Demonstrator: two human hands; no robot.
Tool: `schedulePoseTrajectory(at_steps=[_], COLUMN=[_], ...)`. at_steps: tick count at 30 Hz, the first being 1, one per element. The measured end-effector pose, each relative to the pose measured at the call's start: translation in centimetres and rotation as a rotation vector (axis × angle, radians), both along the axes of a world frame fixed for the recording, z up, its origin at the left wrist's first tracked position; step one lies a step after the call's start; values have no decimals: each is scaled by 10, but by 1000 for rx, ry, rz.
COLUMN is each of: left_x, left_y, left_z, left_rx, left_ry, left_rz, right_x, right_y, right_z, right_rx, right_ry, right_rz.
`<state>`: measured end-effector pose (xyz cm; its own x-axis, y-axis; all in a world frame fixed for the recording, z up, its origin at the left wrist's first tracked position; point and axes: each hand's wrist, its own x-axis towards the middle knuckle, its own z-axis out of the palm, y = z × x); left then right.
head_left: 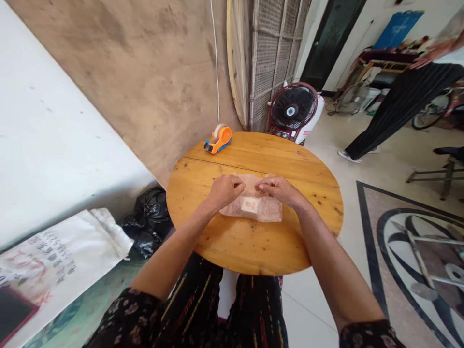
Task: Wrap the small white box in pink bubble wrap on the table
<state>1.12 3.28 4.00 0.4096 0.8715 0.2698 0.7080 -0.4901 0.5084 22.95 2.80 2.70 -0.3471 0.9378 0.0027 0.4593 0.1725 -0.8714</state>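
The small box (250,205) lay amid bubble wrap (270,211) on the surface (253,249). Just beyond the box, left hand (226,190) and right hand (281,189) curled over the wrap, apparently steadying it; whether either grip was clamped, I couldn't tell.

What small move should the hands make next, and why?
Perhaps draw the far side of the translucent wrap toward the person, over the small box: the left hand and right hand are both near that side, and the box's printed face shows.
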Motion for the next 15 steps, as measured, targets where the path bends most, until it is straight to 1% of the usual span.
schedulePoseTrajectory(at_steps=[2, 5, 8, 11, 13, 15], left_x=[5, 9, 8, 5, 2, 0], left_y=[4, 12, 18, 20, 22, 23], left_z=[-2, -13, -26, -33, -34, -34], left_rx=[-40, -205, -419, -619, -697, -715], left_ry=[-74, -274, -476, -576, -609, -618], left_rz=[-87, -174, -194, -198, -185, -165], right_x=[-1, -1, 0, 3, 5, 7], right_y=[3, 3, 0, -4, -6, -7], right_z=[-6, -16, -22, -22, -20, -17], right_rx=[-28, -42, -22, -10, 15, 35], right_ry=[95, 123, 87, 52, 32, 10], right_rz=[-12, -44, -65, -51, -30, -9])
